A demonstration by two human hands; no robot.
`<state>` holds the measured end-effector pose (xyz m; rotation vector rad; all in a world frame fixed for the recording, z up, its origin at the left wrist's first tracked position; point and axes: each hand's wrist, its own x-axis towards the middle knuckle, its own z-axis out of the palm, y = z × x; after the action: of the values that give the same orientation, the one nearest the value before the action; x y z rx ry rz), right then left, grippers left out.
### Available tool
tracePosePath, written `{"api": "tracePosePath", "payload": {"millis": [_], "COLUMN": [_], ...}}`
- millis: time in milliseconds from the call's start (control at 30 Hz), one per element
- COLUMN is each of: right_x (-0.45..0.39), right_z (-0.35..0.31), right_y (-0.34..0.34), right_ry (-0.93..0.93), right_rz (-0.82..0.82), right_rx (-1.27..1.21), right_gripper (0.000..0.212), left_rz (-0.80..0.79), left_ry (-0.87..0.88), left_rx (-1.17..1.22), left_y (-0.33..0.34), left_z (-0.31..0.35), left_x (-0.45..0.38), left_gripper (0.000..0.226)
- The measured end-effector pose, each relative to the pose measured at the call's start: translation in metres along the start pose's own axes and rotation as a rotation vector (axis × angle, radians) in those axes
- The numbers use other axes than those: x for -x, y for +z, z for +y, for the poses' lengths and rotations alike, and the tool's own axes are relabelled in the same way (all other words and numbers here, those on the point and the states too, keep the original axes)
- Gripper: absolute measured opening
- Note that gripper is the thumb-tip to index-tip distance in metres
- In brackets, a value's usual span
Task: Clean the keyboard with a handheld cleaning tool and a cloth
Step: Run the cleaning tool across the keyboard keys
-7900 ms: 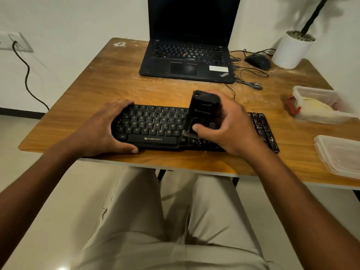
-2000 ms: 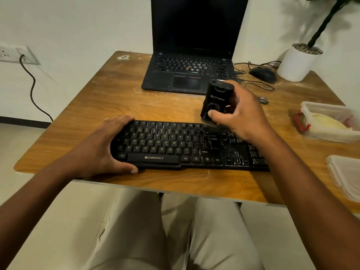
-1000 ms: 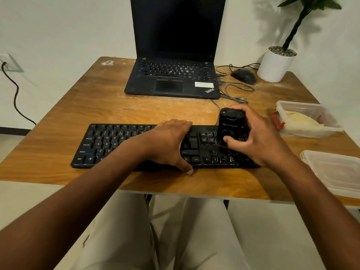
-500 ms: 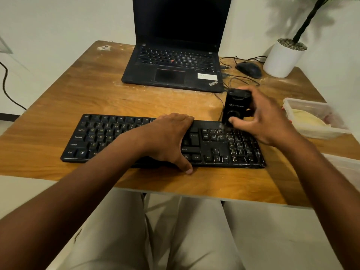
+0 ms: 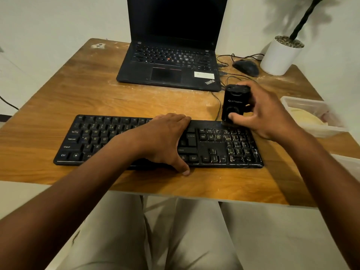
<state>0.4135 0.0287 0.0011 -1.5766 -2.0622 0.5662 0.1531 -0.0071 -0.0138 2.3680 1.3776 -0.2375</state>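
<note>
A black keyboard [image 5: 93, 139] lies across the near part of the wooden table [image 5: 64, 98]. My left hand [image 5: 165, 139] lies flat over its middle keys, fingers straight, thumb over the front edge. My right hand [image 5: 263, 114] grips a black handheld cleaning tool [image 5: 234, 102] upright, thumb on its front, with its lower end at the keyboard's far edge above the number pad. A pale yellow cloth [image 5: 303, 117] lies in a clear container at the right.
An open black laptop [image 5: 169, 69] stands behind the keyboard, with a mouse [image 5: 246, 68] and loose cables to its right. A white plant pot [image 5: 280, 55] is at the far right corner. The clear plastic container [image 5: 300, 103] sits at the right edge.
My left hand moved from the keyboard's left end to its middle. My right hand carried the tool to the right end, over the number pad, then back to the far edge.
</note>
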Motion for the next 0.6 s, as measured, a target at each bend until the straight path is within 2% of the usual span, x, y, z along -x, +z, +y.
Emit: {"api": "tracePosePath", "payload": {"millis": [100, 233, 433, 600], "right_x": [-0.007, -0.008, 0.013, 0.012], "right_z": [-0.019, -0.029, 0.002, -0.031], "right_y": [0.014, 0.042, 0.008, 0.031], "right_ry": [-0.039, -0.096, -0.002, -0.012], "right_rz": [0.059, 0.038, 0.086, 0.192], "right_rx": [-0.076, -0.146, -0.021, -0.162], "right_gripper": [0.07, 0.069, 0.072, 0.071], "left_rz": [-0.001, 0.011, 0.015, 0.046], "left_ry": [-0.009, -0.012, -0.003, -0.006], "left_rx": [0.018, 0.032, 0.019, 0.051], "left_y": [0.001, 0.001, 0.0, 0.002], "left_z": [0.0, 0.001, 0.001, 0.001], "left_x": [-0.001, 0.0, 0.0, -0.002], "left_gripper": [0.139, 0.138, 0.137, 0.133]}}
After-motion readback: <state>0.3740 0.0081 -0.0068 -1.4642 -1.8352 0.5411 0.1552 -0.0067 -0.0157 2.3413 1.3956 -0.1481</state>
